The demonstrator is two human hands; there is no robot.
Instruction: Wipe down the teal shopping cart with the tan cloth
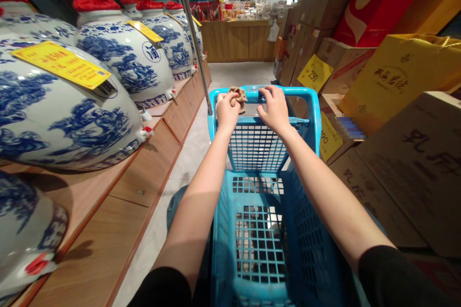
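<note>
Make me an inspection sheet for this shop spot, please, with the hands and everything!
Surface: light-brown wooden ledge on the left, bearing round blue-and-white jars.
Things in hand: blue plastic shopping cart with grid sides; crumpled brown cloth.
Clutter: brown cardboard boxes and a shiny yellow bag, right of the cart.
Hands: left hand holds the cloth at the cart's blue top bar; right hand rests on that bar, thumb apart.
Cables: nothing seen.
Surroundings: slim grey pole; wooden counter farther ahead.
</note>
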